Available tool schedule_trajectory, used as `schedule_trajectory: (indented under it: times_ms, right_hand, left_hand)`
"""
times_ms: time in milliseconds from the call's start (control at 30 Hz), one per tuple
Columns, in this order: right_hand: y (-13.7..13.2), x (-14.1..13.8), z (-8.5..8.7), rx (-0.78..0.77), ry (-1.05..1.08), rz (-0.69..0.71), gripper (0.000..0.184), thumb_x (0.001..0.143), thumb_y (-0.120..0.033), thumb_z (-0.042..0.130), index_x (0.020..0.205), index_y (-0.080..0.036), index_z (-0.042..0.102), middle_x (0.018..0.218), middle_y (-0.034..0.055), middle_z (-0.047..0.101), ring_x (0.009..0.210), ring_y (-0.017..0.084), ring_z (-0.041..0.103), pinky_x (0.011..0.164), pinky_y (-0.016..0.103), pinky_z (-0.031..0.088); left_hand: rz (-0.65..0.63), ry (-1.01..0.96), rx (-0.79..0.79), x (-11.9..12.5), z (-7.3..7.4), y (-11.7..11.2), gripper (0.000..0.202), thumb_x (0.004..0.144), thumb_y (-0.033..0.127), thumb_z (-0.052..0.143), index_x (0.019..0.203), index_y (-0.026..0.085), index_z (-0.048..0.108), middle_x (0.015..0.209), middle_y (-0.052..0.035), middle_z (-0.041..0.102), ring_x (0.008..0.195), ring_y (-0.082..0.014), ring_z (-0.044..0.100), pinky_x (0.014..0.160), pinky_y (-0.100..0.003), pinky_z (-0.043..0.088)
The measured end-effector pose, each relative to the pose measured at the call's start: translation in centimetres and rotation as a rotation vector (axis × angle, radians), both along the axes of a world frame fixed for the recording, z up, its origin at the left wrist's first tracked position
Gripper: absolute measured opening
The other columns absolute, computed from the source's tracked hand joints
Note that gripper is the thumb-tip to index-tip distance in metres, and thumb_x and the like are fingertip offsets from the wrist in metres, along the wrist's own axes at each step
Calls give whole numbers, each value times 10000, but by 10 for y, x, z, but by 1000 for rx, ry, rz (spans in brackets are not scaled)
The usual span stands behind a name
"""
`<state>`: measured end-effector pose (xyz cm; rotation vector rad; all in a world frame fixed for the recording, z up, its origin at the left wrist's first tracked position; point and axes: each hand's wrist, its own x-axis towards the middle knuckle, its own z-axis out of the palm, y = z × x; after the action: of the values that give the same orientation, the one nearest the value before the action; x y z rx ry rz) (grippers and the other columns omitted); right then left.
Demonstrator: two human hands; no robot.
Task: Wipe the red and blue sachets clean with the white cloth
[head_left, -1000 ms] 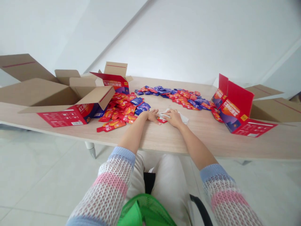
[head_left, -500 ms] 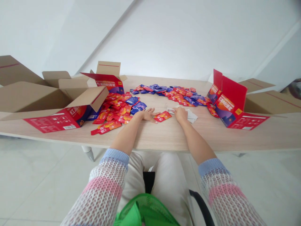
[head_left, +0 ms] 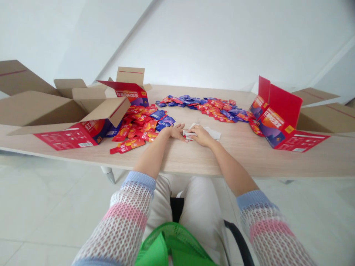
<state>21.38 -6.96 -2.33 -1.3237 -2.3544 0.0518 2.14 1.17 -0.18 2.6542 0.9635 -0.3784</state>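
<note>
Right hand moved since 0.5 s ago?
Yes. The right hand slid left, away from the open red box on the table's right side, and is now close beside the left hand.

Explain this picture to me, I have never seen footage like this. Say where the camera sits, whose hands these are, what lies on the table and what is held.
No machine here: one camera worn on a person's head looks down at their own two bare hands. The left hand lies flat and open on the wooden table. The right hand rests on a white wipe; whether it grips is unclear. Red and blue sachets lie scattered between opened red cartons and brown cardboard boxes.
</note>
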Motion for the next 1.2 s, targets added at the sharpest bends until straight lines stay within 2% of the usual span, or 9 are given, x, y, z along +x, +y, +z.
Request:
schedule_trajectory:
  times_ms: [100,333,467,667,733,800,933,1100,1200]
  right_hand:
    - [3,7,1,-11,-8,-100,278,865,-269,581,1117,-192,666,1109,86,614,1059,204,521,943,307,375]
    - [14,39,-7,-27,7,-547,295,885,-320,549,1138,-206,648,1140,104,606,1043,231,532,881,323,404]
    - [17,53,-12,-27,19,-706,286,862,-335,579,1114,-226,662,1140,105,618,1049,251,535,843,336,418]
    - [12,60,-1,47,160,-624,323,845,-369,605,1117,-212,678,1121,66,661,1015,229,575,850,320,422]
    - [8,53,6,82,227,-595,359,855,-412,584,1142,-217,675,1144,56,660,1017,231,582,862,326,425]
    - [5,41,11,93,272,-511,379,862,-435,567,1156,-219,674,1151,47,662,1014,225,593,862,316,434]
    - [-4,8,8,-50,183,-333,328,814,-440,630,1086,-277,715,1088,12,694,976,212,622,806,279,452]
    - [-10,-8,5,-226,117,-357,325,749,-433,693,1054,-326,726,1010,-23,722,917,209,645,745,247,455]
    - [-8,-3,7,-298,152,-453,356,750,-452,688,1078,-318,717,971,-18,729,881,200,656,742,238,455]
  left_hand:
    - [15,15,-8,1,0,0,1010,644,795,513,1493,345,201,1557,-14,-119,1422,-327,-106,1103,-575,-37]
    - [18,21,-32,1,5,-3,1025,657,791,506,1493,400,58,1554,-2,-143,1419,-330,-113,1080,-618,-35]
    - [13,34,-26,1,4,-2,1008,673,785,502,1489,410,45,1548,-8,-164,1416,-337,-119,1070,-633,-38]
    - [-1,38,-9,1,4,-3,995,691,797,473,1492,403,34,1549,-13,-164,1413,-340,-121,1072,-627,-38]
    - [-2,46,-16,2,6,-4,1004,691,798,472,1495,392,27,1548,-21,-163,1414,-341,-117,1075,-623,-32]
    - [3,58,-20,3,7,-4,1013,688,792,484,1497,383,32,1549,-27,-158,1415,-339,-114,1078,-617,-30]
    - [16,63,-11,4,5,0,1041,666,785,513,1506,349,81,1553,-32,-143,1415,-338,-118,1090,-598,-33]
    - [9,31,-7,4,2,0,1042,662,777,523,1505,357,75,1555,-23,-135,1419,-332,-111,1097,-592,-19]
    - [-4,42,1,4,4,-2,1037,670,775,518,1505,354,70,1557,-32,-137,1421,-325,-112,1095,-595,-15]
